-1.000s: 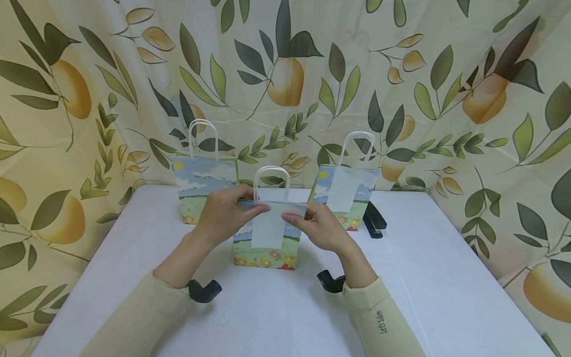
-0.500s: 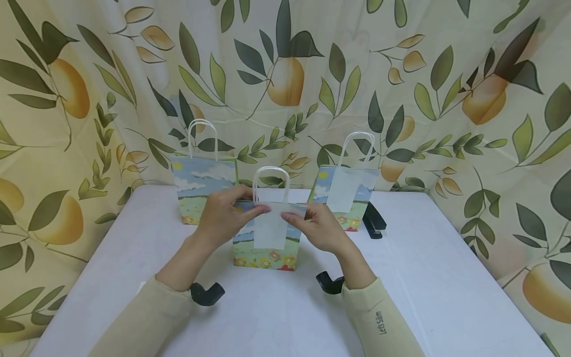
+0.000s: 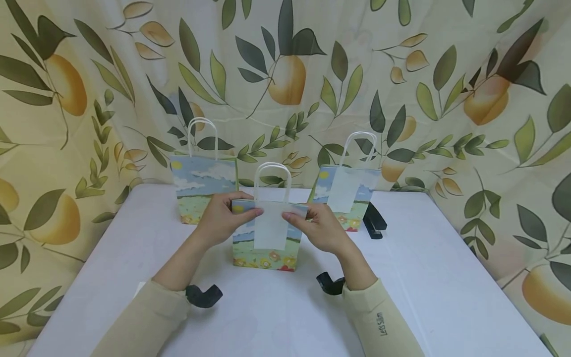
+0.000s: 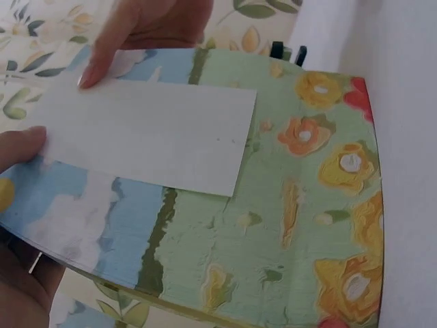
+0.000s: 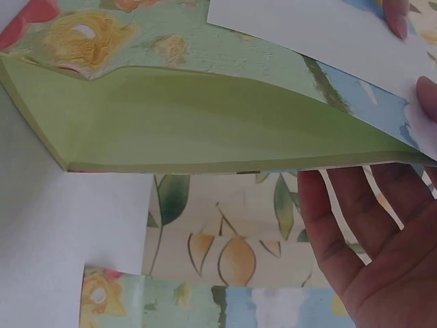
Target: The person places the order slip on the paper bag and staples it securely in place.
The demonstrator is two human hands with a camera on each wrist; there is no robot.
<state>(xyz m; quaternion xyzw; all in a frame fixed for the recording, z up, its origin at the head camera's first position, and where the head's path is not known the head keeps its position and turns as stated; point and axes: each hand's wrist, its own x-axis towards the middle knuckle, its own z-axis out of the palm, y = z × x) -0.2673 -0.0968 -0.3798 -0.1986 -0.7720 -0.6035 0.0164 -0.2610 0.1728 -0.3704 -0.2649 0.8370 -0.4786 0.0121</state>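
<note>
A small paper gift bag (image 3: 243,254) with a printed sky, meadow and flowers stands upright at mid-table. A plain white paper strip (image 3: 269,230) lies flat against its front, below the white handles (image 3: 273,167). My left hand (image 3: 219,218) pinches the bag's upper left side, thumb in front at the strip's edge and fingers behind. On the other side my right hand (image 3: 322,225) pinches the upper right, its thumb (image 4: 102,61) at the strip's opposite edge. The right wrist view shows the bag's green side panel (image 5: 205,116) and the right fingers (image 5: 362,219) behind the bag.
Behind, at left, stands a matching bag (image 3: 202,178) with a plain front. At the back right is another bag (image 3: 363,198) bearing a white strip (image 3: 343,191), with a black stapler (image 3: 373,220) beside it. A fruit-patterned curtain (image 3: 285,124) hangs behind the white table (image 3: 424,277).
The white strip has shifted slightly right on the bag. My left thumb has slid left to the strip's edge. The right hand keeps its hold, and the bag stays in place.
</note>
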